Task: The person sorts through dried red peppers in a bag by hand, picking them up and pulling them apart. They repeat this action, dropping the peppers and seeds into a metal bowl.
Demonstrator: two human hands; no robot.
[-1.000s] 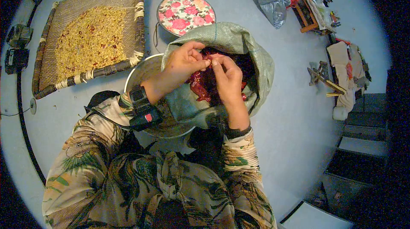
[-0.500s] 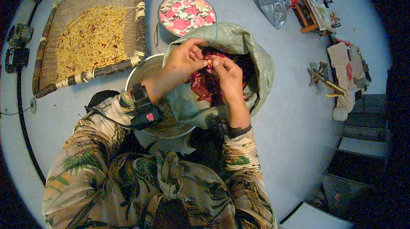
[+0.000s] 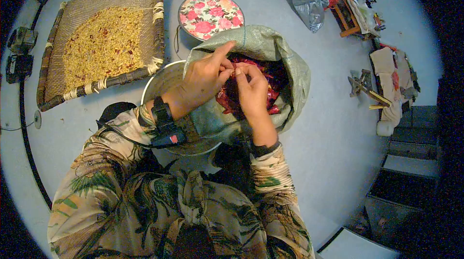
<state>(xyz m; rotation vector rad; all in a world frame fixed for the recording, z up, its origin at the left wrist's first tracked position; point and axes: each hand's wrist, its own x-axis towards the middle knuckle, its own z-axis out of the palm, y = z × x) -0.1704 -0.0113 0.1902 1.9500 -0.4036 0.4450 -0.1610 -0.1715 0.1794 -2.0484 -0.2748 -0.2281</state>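
Red pods (image 3: 225,103) are lying in the sack (image 3: 298,73). Left hand (image 3: 205,76) and right hand (image 3: 253,93) are pinching together, left index now lifting; likely fine picking, held piece unclear.

Just 1 cam, on the wearer's head, looking fwd & steeply down past the lap (image 3: 193,206). Hands (image 3: 205,78) & open sack (image 3: 298,73) are close, approx. mid-view; woven tray (image 3: 82,10) is farther off, upper L, near edge facing the wearer. V. wide lens, w/ dark, rounded corners.
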